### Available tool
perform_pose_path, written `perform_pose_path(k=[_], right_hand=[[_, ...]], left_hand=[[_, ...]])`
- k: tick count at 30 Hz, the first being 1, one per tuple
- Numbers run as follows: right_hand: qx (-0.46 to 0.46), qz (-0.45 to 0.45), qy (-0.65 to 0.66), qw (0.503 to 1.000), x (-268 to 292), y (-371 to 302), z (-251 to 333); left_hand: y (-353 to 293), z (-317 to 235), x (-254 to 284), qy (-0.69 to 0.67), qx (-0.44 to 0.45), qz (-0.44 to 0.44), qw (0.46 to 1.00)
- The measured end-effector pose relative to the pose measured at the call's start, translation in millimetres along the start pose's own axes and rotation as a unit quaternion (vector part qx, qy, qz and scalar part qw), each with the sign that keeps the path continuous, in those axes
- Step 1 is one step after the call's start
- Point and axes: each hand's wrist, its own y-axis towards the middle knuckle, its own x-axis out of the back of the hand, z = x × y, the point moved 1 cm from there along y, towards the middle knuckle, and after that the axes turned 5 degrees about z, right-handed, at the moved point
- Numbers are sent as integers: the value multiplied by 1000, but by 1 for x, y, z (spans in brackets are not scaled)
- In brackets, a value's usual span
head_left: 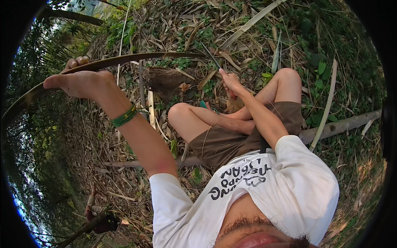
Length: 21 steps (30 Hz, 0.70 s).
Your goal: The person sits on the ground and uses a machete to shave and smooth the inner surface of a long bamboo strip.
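A long, dark, curved bamboo strip (136, 57) runs from the far left edge to a spot in front of my knees. My left hand (84, 80), raised at the left with the arm stretched out, is closed around it from below. My right hand (232, 82), above my crossed legs, grips a knife (214, 58) by its handle, part of which shows reddish below the fist. The thin dark blade points up and to the left. Its upper part meets or crosses the strip's tapered end; whether they touch I cannot tell.
A short wood stump (165, 82) lies before my knees. Pale split strips lie at the top (252, 24), at the right (326, 108) and by my left knee (151, 109). A log (343, 127) extends to the right. Another person (101, 217) is at the lower left.
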Motion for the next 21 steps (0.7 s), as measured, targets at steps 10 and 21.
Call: perform_pose_path(k=[10,21], right_hand=[[119,55,-5,991,-26,-88,47],[194,-33,-159,967,-39,-39,28]], left_hand=[[23,-52,9,-58,-23,189,980],[55,-25,39,-216,77,450,863]])
